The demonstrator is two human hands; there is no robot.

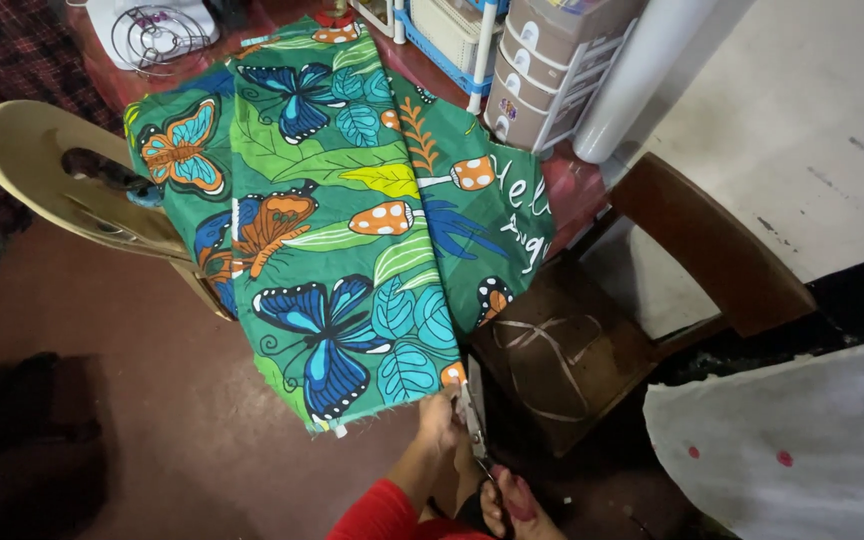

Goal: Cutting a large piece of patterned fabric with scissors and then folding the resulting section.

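A large green fabric [352, 230] printed with blue and orange butterflies, leaves and mushrooms lies draped over a chair and hangs towards me. My left hand [439, 422], on a red-sleeved arm, pinches the fabric's lower right corner. My right hand [514, 507] grips the handles of a pair of scissors [474, 425]. The blades point up along the fabric's right edge, just beside my left hand. Whether the blades are around the cloth is too small to tell.
A beige plastic chair [37, 160] props the fabric at left. A brown wooden chair [572, 350] stands right of the scissors. Plastic drawer units [552, 70] and a white pipe [642, 70] stand behind. White dotted cloth [792, 440] lies at the lower right, on a reddish floor [152, 400].
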